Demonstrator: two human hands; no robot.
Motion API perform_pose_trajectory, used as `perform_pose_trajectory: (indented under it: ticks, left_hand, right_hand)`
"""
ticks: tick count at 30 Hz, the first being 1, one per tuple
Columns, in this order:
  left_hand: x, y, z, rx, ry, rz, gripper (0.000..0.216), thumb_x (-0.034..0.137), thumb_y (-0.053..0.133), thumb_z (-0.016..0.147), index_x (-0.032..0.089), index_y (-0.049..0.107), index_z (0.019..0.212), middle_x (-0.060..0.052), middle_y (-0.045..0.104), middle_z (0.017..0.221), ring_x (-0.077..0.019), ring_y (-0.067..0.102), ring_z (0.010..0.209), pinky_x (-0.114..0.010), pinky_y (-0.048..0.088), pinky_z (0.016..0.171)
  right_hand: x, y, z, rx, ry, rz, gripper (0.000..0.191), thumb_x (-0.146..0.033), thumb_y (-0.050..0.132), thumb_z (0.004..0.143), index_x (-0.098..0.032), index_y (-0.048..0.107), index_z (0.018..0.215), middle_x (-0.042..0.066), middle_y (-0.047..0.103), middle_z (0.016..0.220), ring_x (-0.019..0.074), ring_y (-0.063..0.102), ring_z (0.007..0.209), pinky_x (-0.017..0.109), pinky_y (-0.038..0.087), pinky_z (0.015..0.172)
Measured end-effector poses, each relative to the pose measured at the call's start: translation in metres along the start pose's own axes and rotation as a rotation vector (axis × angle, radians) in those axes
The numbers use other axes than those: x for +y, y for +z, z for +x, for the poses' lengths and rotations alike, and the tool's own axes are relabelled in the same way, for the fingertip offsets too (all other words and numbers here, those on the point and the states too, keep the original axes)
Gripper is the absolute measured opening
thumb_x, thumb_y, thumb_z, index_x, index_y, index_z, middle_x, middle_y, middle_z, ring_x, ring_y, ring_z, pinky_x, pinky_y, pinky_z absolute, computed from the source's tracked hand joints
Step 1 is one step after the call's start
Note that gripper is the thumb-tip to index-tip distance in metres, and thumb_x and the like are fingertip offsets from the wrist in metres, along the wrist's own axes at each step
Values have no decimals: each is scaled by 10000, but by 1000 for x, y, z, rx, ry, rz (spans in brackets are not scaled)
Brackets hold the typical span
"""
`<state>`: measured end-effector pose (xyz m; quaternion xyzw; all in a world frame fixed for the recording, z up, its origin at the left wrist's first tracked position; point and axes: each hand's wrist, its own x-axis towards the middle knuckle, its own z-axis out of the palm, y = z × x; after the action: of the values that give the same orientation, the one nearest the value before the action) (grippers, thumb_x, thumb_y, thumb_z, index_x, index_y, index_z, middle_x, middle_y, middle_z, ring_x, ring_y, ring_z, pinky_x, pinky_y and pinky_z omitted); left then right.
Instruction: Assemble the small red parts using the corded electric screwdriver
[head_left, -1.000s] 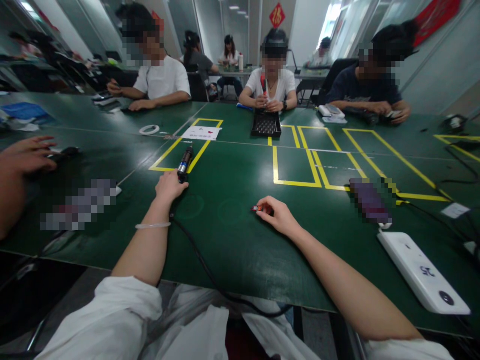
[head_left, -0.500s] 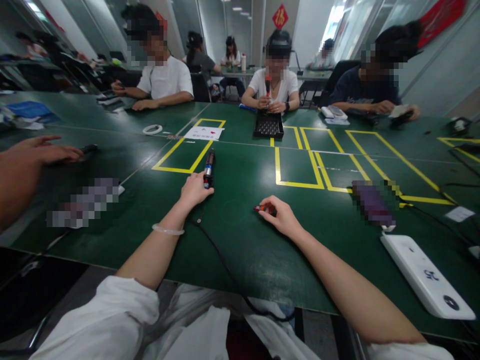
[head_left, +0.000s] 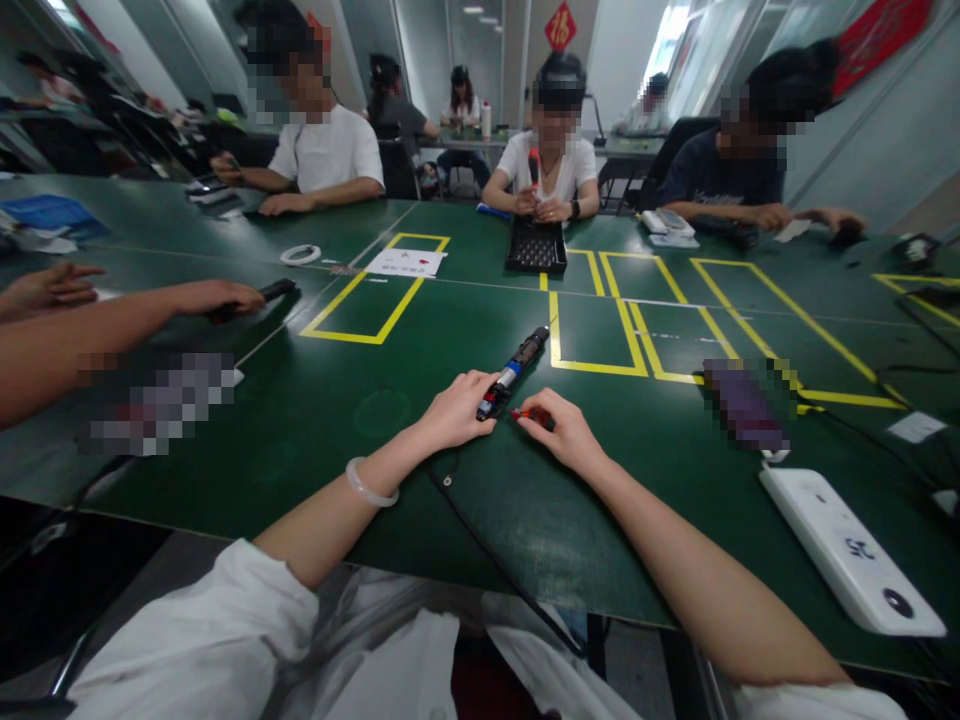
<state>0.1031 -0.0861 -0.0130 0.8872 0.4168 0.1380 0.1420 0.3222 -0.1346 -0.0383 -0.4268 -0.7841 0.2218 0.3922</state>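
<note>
My left hand is closed on the rear end of a slim pen-shaped electric tool. The tool is dark with a silver and blue middle, and its inner parts look exposed. It slants away to the upper right over the green table, a thin tip at its far end. Close beside its rear end, my right hand pinches a small red and black part, mostly hidden by the fingers. Whether that part touches the tool I cannot tell. A black cable runs below my left hand toward my lap.
Yellow tape outlines mark the green table. A white power strip and a blurred-out phone lie at right. A co-worker's arm reaches in from the left, its hand at a black object. Opposite, a person works over a black tray.
My left hand has moved right with the electric tool, which now tilts to the right near my right hand. My right hand has stayed put. The co-worker's arm at left reaches farther in.
</note>
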Motion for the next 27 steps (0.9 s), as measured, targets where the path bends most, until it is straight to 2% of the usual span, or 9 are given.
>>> perform_pose_trajectory:
  ticks: [5,11,18,27]
  left_hand:
    - [7,4,-1,-36,100,-72,727,278,624,739,229,369,1418,-102,490,1323,-278,480,1161,-404,451,968]
    - [8,5,-1,-57,140,-109,744,268,628,736,259,354,1427,-91,478,1343,-276,471,1179,-406,442,981]
    - [7,5,-1,-58,152,-113,735,254,612,746,238,352,1433,-103,466,1362,-274,471,1190,-413,438,992]
    - [7,9,-1,-41,176,-167,757,210,624,727,255,363,1437,-105,460,1369,-274,452,1239,-427,406,1043]
  right_hand:
    - [-1,2,-1,-39,-22,-91,39,-244,589,889,-220,596,920,23,564,863,158,552,717,268,433,665]
    - [-6,2,-2,-79,-47,-197,36,-235,590,889,-235,603,923,36,598,951,170,583,790,257,437,663]
    - [-8,-1,-1,-119,-97,-188,123,-190,568,884,-234,609,991,48,623,1007,189,606,891,281,477,749]
    - [2,2,1,-84,-94,-150,130,-193,540,912,-245,636,984,61,616,1099,195,608,970,299,483,818]
